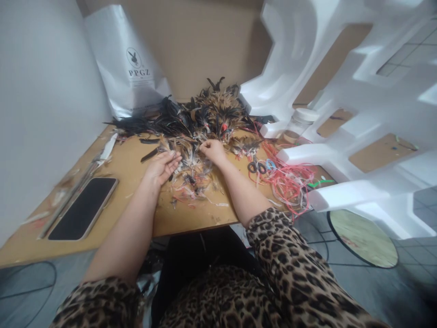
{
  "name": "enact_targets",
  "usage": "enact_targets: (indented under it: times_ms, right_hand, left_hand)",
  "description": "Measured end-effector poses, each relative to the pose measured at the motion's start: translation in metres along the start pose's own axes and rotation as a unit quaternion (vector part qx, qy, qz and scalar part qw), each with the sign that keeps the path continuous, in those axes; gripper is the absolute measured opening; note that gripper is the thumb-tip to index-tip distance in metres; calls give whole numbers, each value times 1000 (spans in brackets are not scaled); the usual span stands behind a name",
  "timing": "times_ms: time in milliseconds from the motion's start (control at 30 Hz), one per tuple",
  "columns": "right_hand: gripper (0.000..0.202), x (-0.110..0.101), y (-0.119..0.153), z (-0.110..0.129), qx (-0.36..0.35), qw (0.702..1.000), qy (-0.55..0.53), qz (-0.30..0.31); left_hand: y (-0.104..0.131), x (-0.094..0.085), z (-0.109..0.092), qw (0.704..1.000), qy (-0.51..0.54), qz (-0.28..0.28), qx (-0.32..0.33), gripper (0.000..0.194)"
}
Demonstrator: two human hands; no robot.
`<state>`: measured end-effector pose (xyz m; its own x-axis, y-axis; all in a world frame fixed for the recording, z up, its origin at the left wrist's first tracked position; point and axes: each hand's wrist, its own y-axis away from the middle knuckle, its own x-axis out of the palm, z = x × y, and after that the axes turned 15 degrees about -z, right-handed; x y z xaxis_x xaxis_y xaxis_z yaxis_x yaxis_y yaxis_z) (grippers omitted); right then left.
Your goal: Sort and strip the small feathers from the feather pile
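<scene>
My left hand point(160, 167) is palm up over the table, thumb and fingertips closed on a small tuft of brown feathers point(166, 145). My right hand point(213, 151) reaches to the near edge of the feather pile, its fingers pinched together; whatever they hold is too small to make out. Between the hands lie loose brown and whitish feathers point(190, 157). Behind them rises a heap of brown and black feathers point(221, 107), with long black feathers point(146, 124) spread to its left. Short feather bits and pink scraps point(191, 189) litter the tabletop nearer to me.
A phone point(83, 208) lies on the table point(131, 214) at left. Scissors point(256, 167) rest beside tangled pink strings point(290, 182) at right. A white bag point(128, 68) stands at the back left. White foam pieces point(341, 196) and a lidded jar point(300, 123) crowd the right.
</scene>
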<state>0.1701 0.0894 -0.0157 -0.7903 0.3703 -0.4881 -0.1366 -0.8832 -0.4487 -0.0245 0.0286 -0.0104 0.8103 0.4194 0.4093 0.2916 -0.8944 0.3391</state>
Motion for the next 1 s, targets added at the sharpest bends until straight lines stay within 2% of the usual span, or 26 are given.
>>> enact_targets:
  times_ms: [167, 400, 533, 800, 1000]
  right_hand:
    - [17, -2, 9, 11, -31, 991, 84, 96]
    - [27, -3, 18, 27, -27, 969, 198, 146]
    - [21, 2, 21, 27, -32, 964, 228, 136]
    - [19, 0, 15, 20, 10, 981, 170, 93]
    - [23, 5, 17, 17, 3, 985, 151, 79]
  left_hand:
    - [-1, 1, 1, 1000, -1, -2, 11, 10]
    - [0, 1, 0, 1000, 18, 0, 22, 9]
    - [1, 1, -1, 999, 20, 6, 27, 8]
    - [0, 0, 0, 1000, 11, 10, 26, 7]
    - [0, 1, 1, 999, -1, 25, 23, 6]
